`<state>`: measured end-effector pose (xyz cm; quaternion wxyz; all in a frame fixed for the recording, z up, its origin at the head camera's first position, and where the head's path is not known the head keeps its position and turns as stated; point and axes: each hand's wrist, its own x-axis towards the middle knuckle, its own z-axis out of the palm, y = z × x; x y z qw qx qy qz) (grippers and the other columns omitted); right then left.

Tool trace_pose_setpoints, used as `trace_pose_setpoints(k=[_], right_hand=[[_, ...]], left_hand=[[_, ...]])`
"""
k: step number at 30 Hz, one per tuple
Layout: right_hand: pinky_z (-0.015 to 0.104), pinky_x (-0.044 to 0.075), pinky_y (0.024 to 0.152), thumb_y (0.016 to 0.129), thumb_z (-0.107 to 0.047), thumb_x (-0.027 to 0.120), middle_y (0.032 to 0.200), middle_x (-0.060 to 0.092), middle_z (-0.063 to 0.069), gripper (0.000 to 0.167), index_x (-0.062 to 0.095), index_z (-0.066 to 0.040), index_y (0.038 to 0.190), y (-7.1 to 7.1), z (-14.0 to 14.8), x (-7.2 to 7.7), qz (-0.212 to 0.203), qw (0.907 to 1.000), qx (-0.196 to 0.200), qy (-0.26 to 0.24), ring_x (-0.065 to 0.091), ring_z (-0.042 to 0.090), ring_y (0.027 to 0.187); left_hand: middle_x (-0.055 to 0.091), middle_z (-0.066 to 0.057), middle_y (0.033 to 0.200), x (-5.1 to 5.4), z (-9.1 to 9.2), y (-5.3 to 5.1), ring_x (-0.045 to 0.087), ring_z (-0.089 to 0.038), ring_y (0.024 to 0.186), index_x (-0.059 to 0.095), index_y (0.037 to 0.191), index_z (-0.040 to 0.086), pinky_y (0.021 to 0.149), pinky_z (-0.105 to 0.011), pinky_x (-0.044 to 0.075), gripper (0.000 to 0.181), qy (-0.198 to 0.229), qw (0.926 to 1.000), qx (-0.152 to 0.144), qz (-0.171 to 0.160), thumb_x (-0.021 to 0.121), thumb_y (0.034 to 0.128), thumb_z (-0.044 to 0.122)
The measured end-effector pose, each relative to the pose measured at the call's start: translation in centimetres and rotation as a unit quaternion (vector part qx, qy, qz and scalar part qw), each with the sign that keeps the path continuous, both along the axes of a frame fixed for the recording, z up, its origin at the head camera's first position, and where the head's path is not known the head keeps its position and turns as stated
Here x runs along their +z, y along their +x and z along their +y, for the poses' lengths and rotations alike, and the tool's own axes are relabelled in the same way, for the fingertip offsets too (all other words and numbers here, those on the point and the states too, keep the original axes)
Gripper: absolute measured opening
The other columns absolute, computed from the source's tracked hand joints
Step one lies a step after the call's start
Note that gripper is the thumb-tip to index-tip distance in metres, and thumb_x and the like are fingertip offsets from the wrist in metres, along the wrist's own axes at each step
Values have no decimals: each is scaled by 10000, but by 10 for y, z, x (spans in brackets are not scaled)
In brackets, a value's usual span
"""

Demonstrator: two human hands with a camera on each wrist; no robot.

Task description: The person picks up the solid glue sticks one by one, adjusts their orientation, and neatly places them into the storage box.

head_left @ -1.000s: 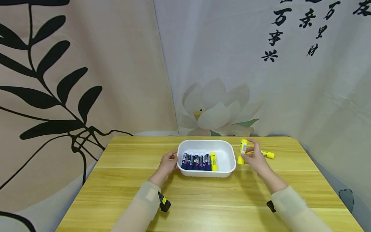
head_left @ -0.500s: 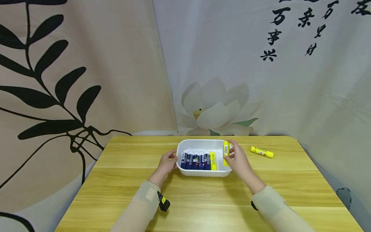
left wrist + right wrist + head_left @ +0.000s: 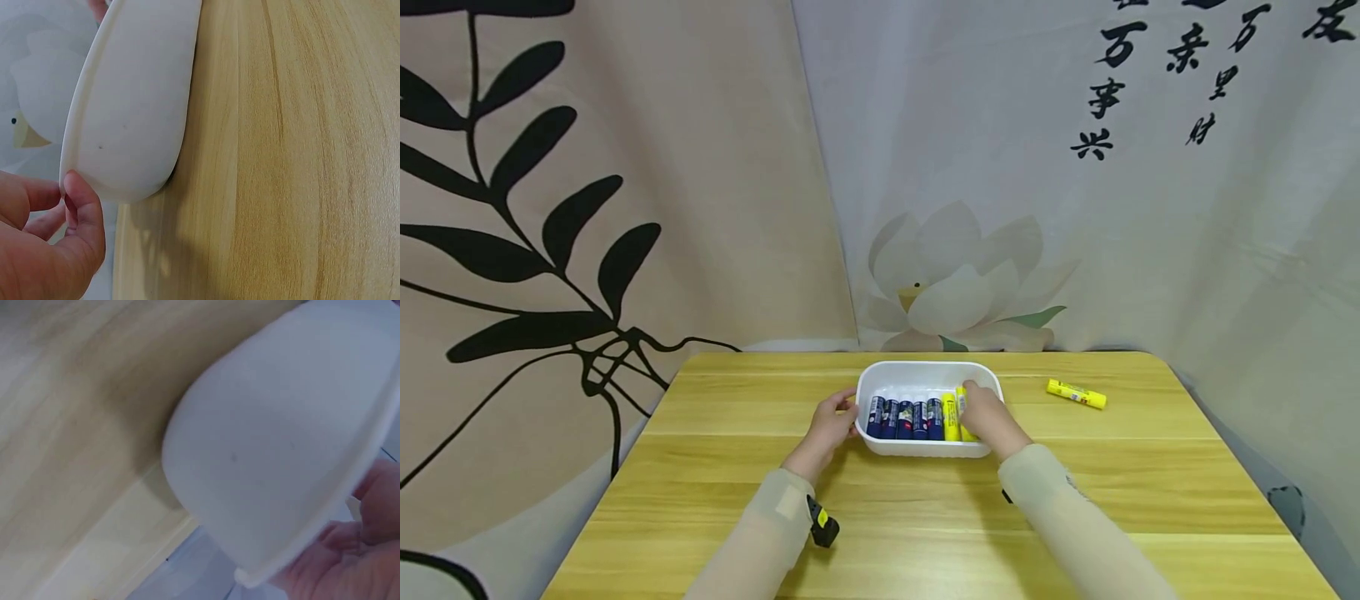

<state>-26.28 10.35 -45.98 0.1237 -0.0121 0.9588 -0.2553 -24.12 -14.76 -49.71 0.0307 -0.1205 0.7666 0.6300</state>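
Note:
A white plastic tray [image 3: 925,448] sits on the table, with several navy-blue glue sticks [image 3: 905,420] standing in a row at its left. A yellow glue stick [image 3: 951,418] is beside them. My left hand [image 3: 831,423] pinches the tray's left rim between thumb and fingers, plain in the left wrist view too. Reaching inside the tray, my right hand [image 3: 988,414] holds a second yellow glue stick [image 3: 961,398] against the row; the hand partly covers it. In the right wrist view, the tray wall [image 3: 262,437] hides the fingertips of the right hand [image 3: 356,556].
Another yellow glue stick [image 3: 1077,394] lies on its side on the wooden table [image 3: 925,533], right of the tray. A printed cloth backdrop [image 3: 760,167] hangs behind the table's far edge.
My right hand has carried the yellow glue stick leftward from beside the tray, over its right rim and down next to the other yellow one. The left hand keeps its place on the rim.

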Motion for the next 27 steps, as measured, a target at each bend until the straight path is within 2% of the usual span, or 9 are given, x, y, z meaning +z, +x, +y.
trace_pose_setpoints(k=[3, 5, 10, 14, 17, 21, 24, 27], right_hand=[[376, 485, 775, 852, 19, 524, 1228, 550, 237, 591, 344, 39, 1415, -3, -2, -6, -137, 9998, -11, 149, 531, 272, 856], [370, 483, 766, 868, 11, 492, 1189, 567, 231, 538, 370, 63, 1389, -5, -2, -9, -85, 9994, 84, 338, 527, 263, 831], [357, 481, 743, 866, 12, 469, 1071, 603, 203, 376, 508, 89, 1231, -6, -3, -15, 38, 9973, 239, 686, 522, 253, 801], [352, 480, 787, 874, 11, 462, 1179, 591, 214, 413, 490, 75, 1281, -5, -4, -15, -76, 9975, 218, 669, 529, 257, 856], [373, 472, 848, 891, 2, 448, 1296, 539, 221, 489, 416, 45, 1377, -3, -4, -11, -151, 9980, 176, 582, 525, 268, 911], [444, 458, 951, 902, -26, 465, 1311, 531, 220, 498, 411, 7, 1395, 3, -4, 0, 20, 9981, 259, 552, 530, 275, 962], [494, 446, 981, 906, -84, 552, 1269, 552, 214, 473, 459, -17, 1365, 9, -1, 11, 330, 9972, 521, 416, 552, 282, 1032], [474, 490, 917, 879, -122, 643, 1191, 573, 184, 476, 501, -48, 1328, 13, 7, 22, 823, 9933, 807, 130, 571, 291, 1020]], left_hand=[[482, -123, 1033, 0, 0, 0, 496, -125, 641, 514, 1335, 32, 572, -213, 496, 398, 7, 10000, -7, 10, 517, 937, 26], [483, -121, 1035, 0, 0, 0, 498, -126, 646, 515, 1337, 40, 579, -216, 497, 401, 13, 10000, 7, -8, 520, 937, 31], [488, -127, 1040, 1, 0, 0, 503, -130, 661, 515, 1336, 38, 606, -245, 515, 400, 11, 10000, 1, 7, 518, 936, 32], [487, -131, 1033, 0, 0, 0, 502, -131, 657, 514, 1334, 27, 598, -246, 516, 398, 4, 10000, -20, 43, 512, 937, 25], [486, -130, 1030, 0, -1, 0, 499, -129, 644, 514, 1336, 29, 578, -223, 504, 398, 2, 10000, -21, 43, 510, 938, 23], [483, -122, 1032, -1, -1, 0, 500, -124, 646, 514, 1335, 35, 568, -205, 492, 395, 4, 10000, -7, 8, 509, 940, 27], [486, -120, 1030, -1, -1, 0, 500, -125, 646, 517, 1333, 36, 577, -213, 495, 395, 2, 10000, 7, 6, 513, 939, 27], [489, -126, 1030, -1, -1, 0, 502, -129, 643, 512, 1338, 33, 591, -233, 509, 398, -43, 10000, -27, 29, 514, 939, 27]])
